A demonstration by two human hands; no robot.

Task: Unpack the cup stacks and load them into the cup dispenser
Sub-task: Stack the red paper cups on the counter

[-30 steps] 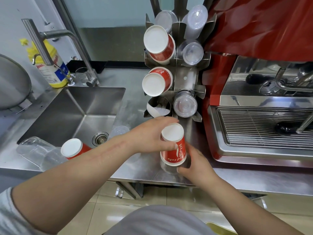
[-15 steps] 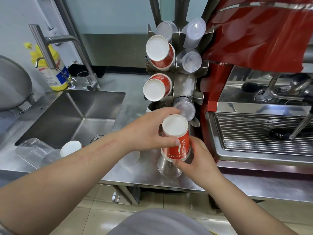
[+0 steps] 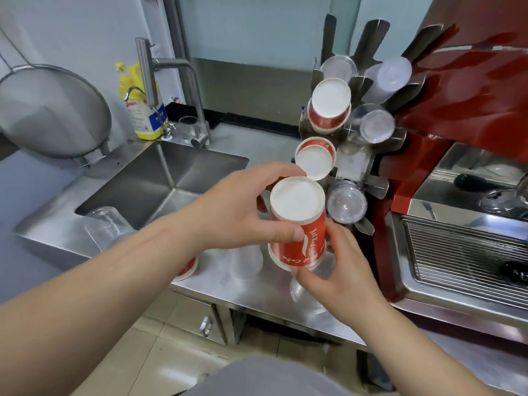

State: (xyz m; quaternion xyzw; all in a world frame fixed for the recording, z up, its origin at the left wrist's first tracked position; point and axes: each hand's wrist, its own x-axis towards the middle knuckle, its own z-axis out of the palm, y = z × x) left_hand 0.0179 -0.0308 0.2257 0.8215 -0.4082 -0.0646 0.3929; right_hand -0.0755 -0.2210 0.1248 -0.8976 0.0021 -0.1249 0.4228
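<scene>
Far left of the fingers: round mesh strainer (image 3: 54, 110) against the wall, then yellow bottle (image 3: 143, 110) behind the bent faucet (image 3: 168, 81), steel sink (image 3: 171, 178) below. Clear plastic wrap (image 3: 108, 227) lying on the sink's near edge, left of the forearm. Partly hidden under that forearm, a second red cup (image 3: 187, 268) on the steel counter (image 3: 243, 298).

Left hand (image 3: 237, 212) curled round the upper end of the red paper cup stack (image 3: 297, 224): thumb tip pressed on the red wall just under the white base rim, other fingers wrapped over the far side. Stack held above the counter, white base facing up toward the camera, tilted slightly, red printed wall between the thumb and the other hand.

Right hand (image 3: 340, 275) gripping from below, fingers curled round the stack's lower end and the clear sleeve (image 3: 308, 292) trailing beneath it, thumb near the open rim.

Just beyond the fingertips: cup dispenser (image 3: 354, 158), two red stacks in its left slots, clear cups in its right slots. Right of both hands: red espresso machine (image 3: 463, 218) with chrome drip grate.
</scene>
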